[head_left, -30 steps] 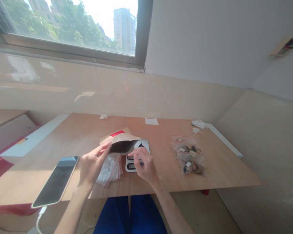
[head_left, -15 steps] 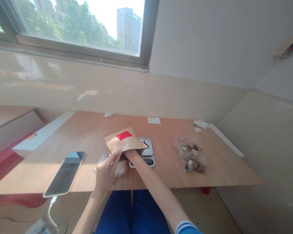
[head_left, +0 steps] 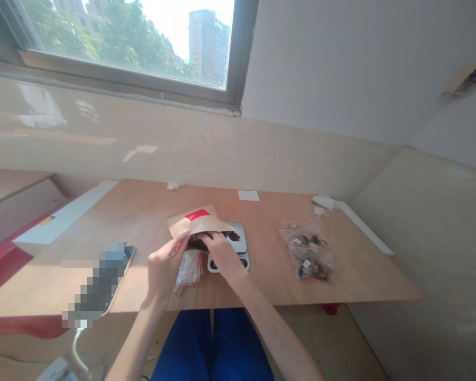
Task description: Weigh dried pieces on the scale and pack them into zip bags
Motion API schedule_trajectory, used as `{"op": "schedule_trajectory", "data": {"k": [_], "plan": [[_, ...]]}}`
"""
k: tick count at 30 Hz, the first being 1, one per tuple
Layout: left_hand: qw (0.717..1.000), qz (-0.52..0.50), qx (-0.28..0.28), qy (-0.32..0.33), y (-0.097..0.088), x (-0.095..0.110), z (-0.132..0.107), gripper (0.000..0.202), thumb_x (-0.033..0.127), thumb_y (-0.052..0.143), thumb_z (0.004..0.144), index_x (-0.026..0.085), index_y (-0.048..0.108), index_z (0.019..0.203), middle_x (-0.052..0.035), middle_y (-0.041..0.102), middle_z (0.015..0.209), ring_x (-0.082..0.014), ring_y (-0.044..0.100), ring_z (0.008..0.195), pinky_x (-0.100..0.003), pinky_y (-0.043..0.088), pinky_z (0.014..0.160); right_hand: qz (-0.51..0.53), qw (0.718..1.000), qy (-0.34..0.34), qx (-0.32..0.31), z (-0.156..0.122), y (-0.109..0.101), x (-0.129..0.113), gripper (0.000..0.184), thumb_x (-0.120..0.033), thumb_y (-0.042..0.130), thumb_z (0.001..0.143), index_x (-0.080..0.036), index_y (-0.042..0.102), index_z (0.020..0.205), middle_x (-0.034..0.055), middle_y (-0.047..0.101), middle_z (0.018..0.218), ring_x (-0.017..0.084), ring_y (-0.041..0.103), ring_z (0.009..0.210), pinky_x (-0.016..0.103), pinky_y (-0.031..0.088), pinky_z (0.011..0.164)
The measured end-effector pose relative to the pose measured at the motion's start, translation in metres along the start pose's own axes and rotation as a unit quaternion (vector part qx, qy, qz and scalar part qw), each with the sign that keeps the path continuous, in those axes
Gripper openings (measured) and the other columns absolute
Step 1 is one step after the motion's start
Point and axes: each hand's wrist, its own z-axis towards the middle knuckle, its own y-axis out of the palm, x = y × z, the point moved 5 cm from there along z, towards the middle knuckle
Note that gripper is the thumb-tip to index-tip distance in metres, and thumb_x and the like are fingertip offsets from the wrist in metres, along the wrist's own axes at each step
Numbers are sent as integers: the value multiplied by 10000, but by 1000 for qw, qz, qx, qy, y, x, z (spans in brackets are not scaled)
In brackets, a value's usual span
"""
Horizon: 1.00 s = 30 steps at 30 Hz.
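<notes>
A brown paper pouch point(head_left: 198, 222) with a red label is held open above the table, its mouth toward me. My left hand point(head_left: 163, 270) grips the pouch's lower edge with closed fingers. My right hand point(head_left: 221, 254) is at the pouch's mouth, fingertips pinched on dark pieces point(head_left: 200, 244) from inside it. Just behind that hand lies a small digital scale point(head_left: 234, 248) with a few dark bits on its platform. A stack of empty clear zip bags point(head_left: 188, 267) with red strips rests under the pouch.
Filled zip bags point(head_left: 309, 254) of dark pieces lie to the right on the wooden table point(head_left: 341, 280). A phone point(head_left: 99, 283) with a cable sits at the left front. White paper scraps point(head_left: 248, 195) lie near the back wall. My blue trousers show below the table edge.
My right hand reached deep into the pouch half a second ago and has now drawn back out to its mouth. The left hand stays on the pouch.
</notes>
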Motion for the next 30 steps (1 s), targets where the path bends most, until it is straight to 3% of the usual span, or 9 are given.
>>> {"op": "schedule_trajectory", "data": {"k": [4,7,11,15,19,24,30], "plan": [[1000,21,-13,4,-1,1,7,270,412,495,852,260,713,903,7,739,776,-133,667,635,-186,436,557,81,996,17,33,-11,-20,3,357,-34,456,847,-203,613,1119,80,649,1065,202,595,1022,347,493,905],[999,32,-16,4,0,3,10,264,405,498,853,258,714,899,10,734,735,-128,662,607,-183,422,530,213,972,55,82,-16,-31,12,301,-80,474,850,-206,651,1058,60,677,1046,190,616,995,339,494,907],[999,35,-16,-10,2,5,13,257,415,522,836,267,718,912,11,734,741,-143,671,631,-197,437,548,430,885,141,108,-26,-31,32,233,-181,585,792,-215,678,1003,34,698,1025,180,653,935,308,523,857],[998,24,-12,-61,2,-3,22,286,443,534,815,264,720,940,8,732,728,-173,685,696,-220,458,596,570,778,224,139,-41,-27,55,348,-298,738,668,-201,677,997,35,719,950,202,665,905,345,523,862],[994,17,19,-110,-1,-13,40,266,418,542,803,264,717,931,4,735,792,-186,686,786,-236,460,667,620,727,274,108,-54,-15,74,399,-345,783,618,-196,676,972,33,724,906,198,671,871,371,518,868],[989,71,29,-127,-6,-18,63,261,412,514,810,270,702,924,-2,721,812,-191,670,809,-257,447,694,600,721,343,54,-57,12,101,449,-366,803,557,-171,668,939,43,721,849,173,680,740,360,524,818],[986,93,20,-134,-5,-21,69,245,411,512,807,269,689,900,-6,712,834,-190,656,807,-264,439,707,495,800,336,50,-40,20,119,358,-366,717,649,-171,675,946,-8,633,616,123,594,537,283,519,596]]}}
